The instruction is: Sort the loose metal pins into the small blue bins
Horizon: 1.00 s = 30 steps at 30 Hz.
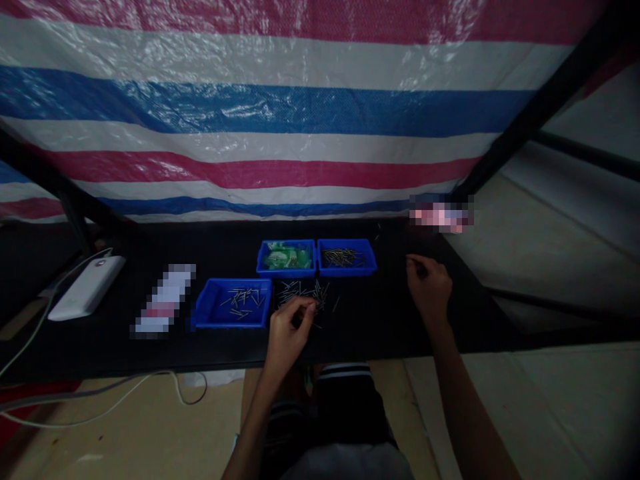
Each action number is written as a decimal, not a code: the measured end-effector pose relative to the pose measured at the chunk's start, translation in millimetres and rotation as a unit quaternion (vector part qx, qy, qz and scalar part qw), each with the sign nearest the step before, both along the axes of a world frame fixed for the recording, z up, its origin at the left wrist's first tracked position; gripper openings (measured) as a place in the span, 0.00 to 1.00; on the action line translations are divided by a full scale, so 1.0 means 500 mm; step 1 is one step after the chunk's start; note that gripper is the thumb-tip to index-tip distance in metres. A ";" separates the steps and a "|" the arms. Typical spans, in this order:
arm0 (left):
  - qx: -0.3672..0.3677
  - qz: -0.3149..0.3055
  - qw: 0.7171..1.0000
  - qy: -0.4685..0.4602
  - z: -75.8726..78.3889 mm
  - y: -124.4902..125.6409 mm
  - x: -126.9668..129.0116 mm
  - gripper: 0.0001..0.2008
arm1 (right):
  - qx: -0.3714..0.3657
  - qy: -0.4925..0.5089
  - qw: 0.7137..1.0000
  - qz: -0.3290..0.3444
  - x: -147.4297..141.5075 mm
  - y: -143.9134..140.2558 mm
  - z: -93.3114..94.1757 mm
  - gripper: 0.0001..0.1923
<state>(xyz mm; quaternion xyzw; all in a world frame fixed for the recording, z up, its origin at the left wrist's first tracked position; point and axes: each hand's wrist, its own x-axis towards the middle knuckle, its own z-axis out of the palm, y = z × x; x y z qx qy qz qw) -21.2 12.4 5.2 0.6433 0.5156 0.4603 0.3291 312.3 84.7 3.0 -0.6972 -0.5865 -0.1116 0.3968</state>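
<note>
The person's 2 hands are well apart from each other. The left hand (293, 323) bends over a heap of loose metal pins (287, 291), thumb and index fingertip brought together in a ring; whether a pin sits between them cannot be told. The right hand (430, 288) is raised at the table's right, fingers curled toward the thumb; its grip cannot be made out either. The pins overlap too much to count.

Around the heap are 3 blue trays: the left tray (213, 305) and the back right tray (368, 260) hold more pins, and the back left tray (286, 273) holds green packets (287, 257). Farther left on the black table (375, 327) lies 1 white device (89, 287), its mark too small to read. Behind hangs 1 striped sheet (300, 110).
</note>
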 end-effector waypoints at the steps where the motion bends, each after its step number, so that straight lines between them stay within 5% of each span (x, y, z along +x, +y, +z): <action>1: -0.001 0.001 1.000 0.000 0.001 0.000 0.000 0.09 | -0.006 -0.010 1.000 -0.003 0.012 0.008 -0.002 0.16; 11: 0.003 -0.002 1.000 0.000 0.001 0.000 0.000 0.09 | -0.040 -0.085 0.995 -0.038 0.116 0.081 -0.014 0.18; 20: -0.006 -0.009 1.000 -0.003 0.000 0.000 -0.001 0.09 | -0.092 -0.089 0.988 -0.086 0.184 0.069 -0.049 0.20; 24: -0.006 -0.004 1.000 -0.001 0.000 -0.001 -0.001 0.09 | -0.065 -0.110 0.989 -0.069 0.190 0.096 -0.039 0.26; 30: -0.006 -0.003 1.000 0.000 0.000 -0.001 -0.002 0.10 | 0.011 -0.106 0.985 -0.139 0.216 0.176 -0.016 0.40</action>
